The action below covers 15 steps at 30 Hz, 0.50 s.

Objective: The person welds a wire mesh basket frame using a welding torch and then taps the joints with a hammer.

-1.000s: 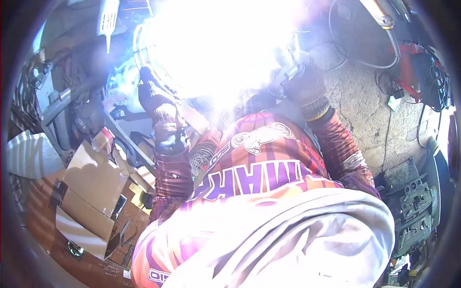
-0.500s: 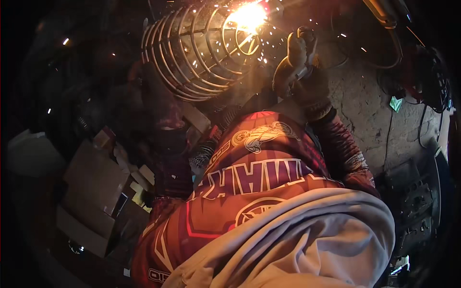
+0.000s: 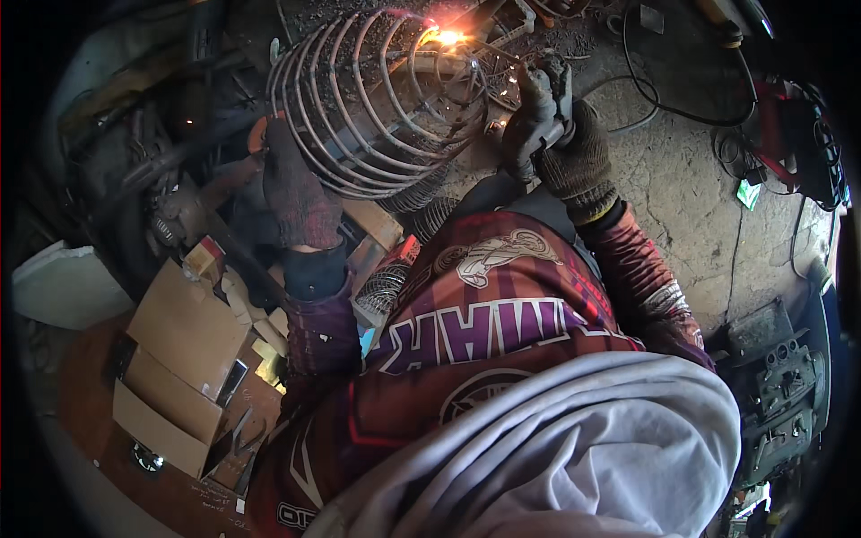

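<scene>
A wire cage (image 3: pixel 354 108) of bent metal rods, with spaced rings narrowing to the right, lies on its side ahead of me. At its far right end a small orange-white glow (image 3: pixel 446 37) burns on the metal. My gloved right hand (image 3: pixel 578 157) is closed around a welding electrode holder (image 3: pixel 535 121), just right of the cage. A thin rod runs from the holder's tip toward the glow. At the cage's left rim is my gloved left hand (image 3: pixel 300 193), close against the rings. Its fingers are dim and partly hidden, so their grip is unclear.
Open cardboard boxes (image 3: pixel 188 323) stand at the left, by a white panel (image 3: pixel 72 287). Coiled springs (image 3: pixel 381 287) lie near my body. Black cable (image 3: pixel 664 103) loops over the concrete floor at right. Dark machine parts (image 3: pixel 780 377) sit at the lower right.
The bright arc has shrunk to a small glow, with far fewer sparks, and the surroundings appear brighter. My right hand and the holder have shifted slightly left; my left hand stays by the cage.
</scene>
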Tool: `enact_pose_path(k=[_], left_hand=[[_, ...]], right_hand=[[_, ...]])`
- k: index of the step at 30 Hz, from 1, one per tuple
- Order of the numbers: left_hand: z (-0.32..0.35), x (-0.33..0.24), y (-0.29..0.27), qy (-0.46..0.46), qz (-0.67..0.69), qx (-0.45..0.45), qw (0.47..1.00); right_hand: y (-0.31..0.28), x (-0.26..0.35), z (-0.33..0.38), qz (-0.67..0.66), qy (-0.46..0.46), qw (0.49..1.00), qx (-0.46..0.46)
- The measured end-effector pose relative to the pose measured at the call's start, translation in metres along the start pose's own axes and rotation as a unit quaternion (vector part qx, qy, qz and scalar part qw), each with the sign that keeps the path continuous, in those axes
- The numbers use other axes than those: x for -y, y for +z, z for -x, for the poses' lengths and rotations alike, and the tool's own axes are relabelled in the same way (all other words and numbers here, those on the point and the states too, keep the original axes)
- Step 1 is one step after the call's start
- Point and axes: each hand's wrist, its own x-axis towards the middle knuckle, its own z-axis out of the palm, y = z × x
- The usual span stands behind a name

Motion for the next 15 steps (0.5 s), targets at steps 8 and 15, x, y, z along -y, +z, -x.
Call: enact_pose_path(k=[8,15], left_hand=[[0.012,0.045,0.029,-0.043,0.245,-0.008,0.969],[0.002,-0.004,0.003,-0.250,0.533,-0.032,0.807]], right_hand=[[-0.002,0.007,-0.004,0.203,-0.155,0.966,0.039],[-0.003,0.026,-0.008,0.144,-0.061,0.986,0.053]])
